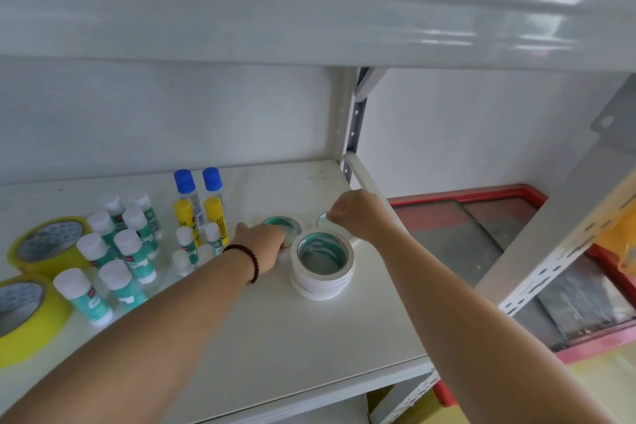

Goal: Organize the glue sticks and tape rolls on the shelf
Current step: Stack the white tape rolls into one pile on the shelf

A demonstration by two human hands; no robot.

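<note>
A white metal shelf (241, 337) carries everything, and places here are given relative to the front stack of white tape rolls (322, 265) near its right end. Far to the left of that stack lie two yellow tape rolls (41, 251), flat, at the shelf's left edge. Between them and the stack stands a cluster of upright glue sticks (117, 251) with white caps and teal labels; behind the cluster stand two taller yellow sticks with blue caps (198, 196). Just behind the stack to its left lies another white tape roll (280, 222), and the left hand (261, 241) rests against its near rim, fingers curled at it; whether it truly grips cannot be told. Behind the stack to its right, the right hand (358, 217) pinches the rim of a third white roll (323, 218), mostly hidden beneath it. A dark beaded bracelet (249, 262) circles the left wrist.
</note>
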